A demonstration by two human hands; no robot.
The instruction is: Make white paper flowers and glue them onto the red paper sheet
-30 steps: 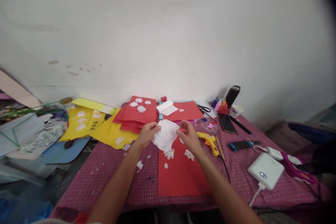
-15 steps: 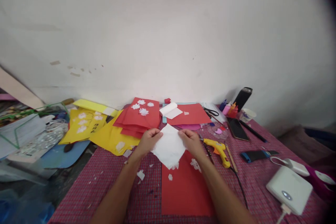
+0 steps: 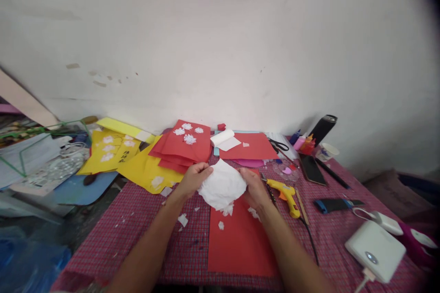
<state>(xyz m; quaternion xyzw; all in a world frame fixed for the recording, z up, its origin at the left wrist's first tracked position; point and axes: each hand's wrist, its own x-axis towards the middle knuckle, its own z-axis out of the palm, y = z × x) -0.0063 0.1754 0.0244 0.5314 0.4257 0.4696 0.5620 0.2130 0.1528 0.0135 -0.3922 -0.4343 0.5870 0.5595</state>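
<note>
Tissue [image 3: 222, 186], one, white, creased, held above the far end of the red sheet [image 3: 240, 252] on the worktop [image 3: 137, 233]; left hand [image 3: 191, 181], fingers pinched on its left edge; right hand [image 3: 255, 188], fingers pinched on its right edge; handling, I'd judge: light, even tension, as such thin stuff likely tears

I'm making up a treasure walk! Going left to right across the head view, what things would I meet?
Flowered yellow sheet, left hand, held white paper, right hand, yellow glue gun, dark phone, white box.
</note>
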